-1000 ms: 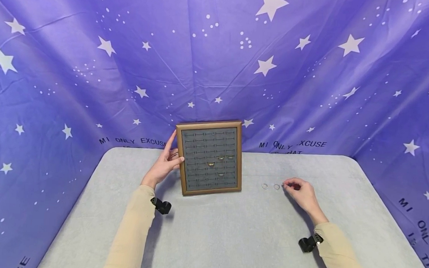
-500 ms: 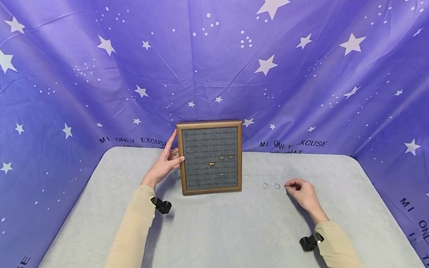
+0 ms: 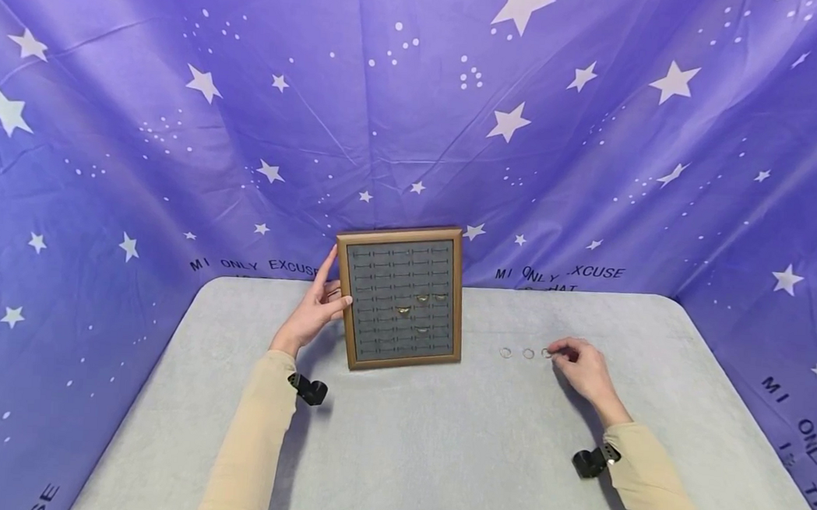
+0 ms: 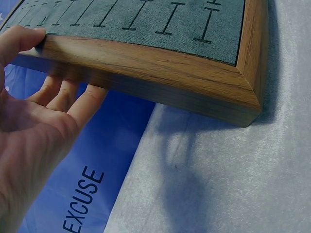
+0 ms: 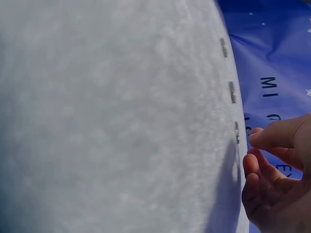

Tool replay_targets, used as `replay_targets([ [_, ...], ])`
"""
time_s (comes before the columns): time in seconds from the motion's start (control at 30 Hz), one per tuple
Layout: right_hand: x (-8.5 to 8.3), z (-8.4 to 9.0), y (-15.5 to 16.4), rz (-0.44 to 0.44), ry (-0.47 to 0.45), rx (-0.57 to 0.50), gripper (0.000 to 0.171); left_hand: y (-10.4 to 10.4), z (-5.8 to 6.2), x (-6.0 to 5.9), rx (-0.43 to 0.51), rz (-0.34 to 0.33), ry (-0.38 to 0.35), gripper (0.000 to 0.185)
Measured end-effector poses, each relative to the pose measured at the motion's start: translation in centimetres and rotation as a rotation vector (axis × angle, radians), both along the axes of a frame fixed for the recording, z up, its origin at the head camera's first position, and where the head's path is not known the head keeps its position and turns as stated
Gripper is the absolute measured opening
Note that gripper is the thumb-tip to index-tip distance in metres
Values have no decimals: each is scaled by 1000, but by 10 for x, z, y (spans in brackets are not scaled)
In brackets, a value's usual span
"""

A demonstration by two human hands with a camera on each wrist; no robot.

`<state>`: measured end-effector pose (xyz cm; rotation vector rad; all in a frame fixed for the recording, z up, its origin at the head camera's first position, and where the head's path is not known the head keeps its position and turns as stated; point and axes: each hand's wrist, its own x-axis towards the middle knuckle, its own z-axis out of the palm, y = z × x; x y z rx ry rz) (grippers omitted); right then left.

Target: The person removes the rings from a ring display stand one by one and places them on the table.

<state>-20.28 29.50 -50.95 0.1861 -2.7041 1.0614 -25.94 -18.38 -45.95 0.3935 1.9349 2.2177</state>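
The left hand point(image 3: 312, 309) holds the frame point(image 3: 401, 297) upright on the desk point(image 3: 439, 444), near the back edge: its grip is a loose clasp on the frame's left side, the thumb point(image 4: 22, 41) lying over the front wooden rim and the fingers point(image 4: 65, 94) spread straight behind the back. The frame's grey slotted face carries a few small gold pieces point(image 3: 421, 298) near its middle. Well to the right of the frame, three thin rings lie in a row on the desk: one ring point(image 3: 505, 353), a second ring point(image 3: 528, 353) just beside it, and a third ring point(image 3: 547, 353) at the tips of the right hand point(image 3: 580, 368). That hand's grip is curled, thumb and forefinger brought close together at the third ring; whether they actually pinch it or only touch it cannot be told, since the wrist view is blurred there and shows the thumb point(image 5: 279, 136) just beside the nearest ring. Purple starred cloth point(image 3: 178, 116) hangs behind the desk.
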Motion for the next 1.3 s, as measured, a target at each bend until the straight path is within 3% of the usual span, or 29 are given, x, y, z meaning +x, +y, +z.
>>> replay_targets([
  [0.3,4,19,-10,-19,-50,-97,19,1,2,2,10,11,16,95],
  [0.6,3,19,-39,44,-154,-269,23,1,2,0,19,-1,-11,95],
  [0.77,2,19,-59,73,-139,-294,23,1,2,-2,30,-11,-20,96],
  [1.0,5,30,-85,103,-133,-339,23,5,17,10,36,-21,-18,95],
  [1.3,-1,38,-109,132,-75,-334,22,5,19,12,42,-11,-16,95],
])
